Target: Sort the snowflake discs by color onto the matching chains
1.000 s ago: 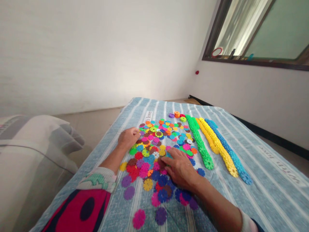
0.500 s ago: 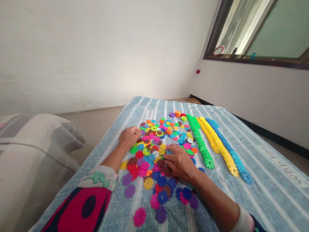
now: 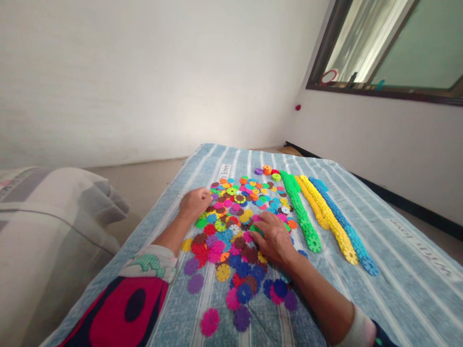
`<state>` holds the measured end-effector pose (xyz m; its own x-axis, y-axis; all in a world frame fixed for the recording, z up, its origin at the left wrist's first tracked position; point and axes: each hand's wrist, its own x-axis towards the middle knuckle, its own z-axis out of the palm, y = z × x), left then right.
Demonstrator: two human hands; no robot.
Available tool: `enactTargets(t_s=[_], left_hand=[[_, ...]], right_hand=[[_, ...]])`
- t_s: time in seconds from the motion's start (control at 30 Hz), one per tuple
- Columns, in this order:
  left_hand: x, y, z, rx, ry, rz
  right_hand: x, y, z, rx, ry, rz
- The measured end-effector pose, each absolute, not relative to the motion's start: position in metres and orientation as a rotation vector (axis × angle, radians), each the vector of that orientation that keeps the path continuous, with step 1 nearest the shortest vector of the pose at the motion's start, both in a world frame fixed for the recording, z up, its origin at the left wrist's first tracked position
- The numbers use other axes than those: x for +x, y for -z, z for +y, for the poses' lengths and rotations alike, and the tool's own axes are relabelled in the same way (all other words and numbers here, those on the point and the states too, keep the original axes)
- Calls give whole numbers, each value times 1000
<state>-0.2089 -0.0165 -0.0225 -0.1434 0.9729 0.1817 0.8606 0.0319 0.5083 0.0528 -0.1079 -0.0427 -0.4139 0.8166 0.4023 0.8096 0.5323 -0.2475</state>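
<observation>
Many notched plastic flower discs (image 3: 217, 250) in mixed colours lie in a loose, overlapping pile on the striped cloth (image 3: 188, 318). At the pile's left edge is my left hand (image 3: 194, 203), its fingers curled together; whatever they may hold is hidden. My right hand (image 3: 274, 236) reaches over the right-middle of the pile, thumb and fingers apart, its fingertips among pink, green and brown discs. Right of it lie a green row of discs (image 3: 300, 212), a yellow row of discs (image 3: 329, 217) and a blue row of discs (image 3: 343, 224).
Small stacks of discs, including an orange stack (image 3: 266, 169) and a purple stack (image 3: 258, 171), sit at the far end. To the left stands a bulky shape under a pale cover (image 3: 54, 231). A white wall (image 3: 162, 72) rises behind, with a window (image 3: 408, 48) at upper right.
My right hand has shifted slightly away and to the right, with its fingers now further over the pile and a yellow disc uncovered beside them. My left hand stays nearly in place.
</observation>
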Motion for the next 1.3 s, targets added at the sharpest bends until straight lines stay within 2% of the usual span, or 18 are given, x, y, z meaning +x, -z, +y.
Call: enactTargets(t_s=[0.33, 0.53, 0.73, 0.93, 1.3], left_hand=[[-210, 25, -14, 1890, -775, 2084], [-211, 25, -12, 1876, -776, 2084], [-212, 27, -11, 1892, -793, 2069], [-212, 28, -10, 1886, -791, 2082], [-211, 27, -11, 1874, -782, 2110]], right_hand=[[53, 44, -101, -1381, -58, -2270], [53, 47, -97, -1264, 106, -2294], [67, 40, -93, -1159, -131, -2046], [77, 30, -99, -1142, -354, -2268], [78, 26, -103, -1188, -265, -2371]])
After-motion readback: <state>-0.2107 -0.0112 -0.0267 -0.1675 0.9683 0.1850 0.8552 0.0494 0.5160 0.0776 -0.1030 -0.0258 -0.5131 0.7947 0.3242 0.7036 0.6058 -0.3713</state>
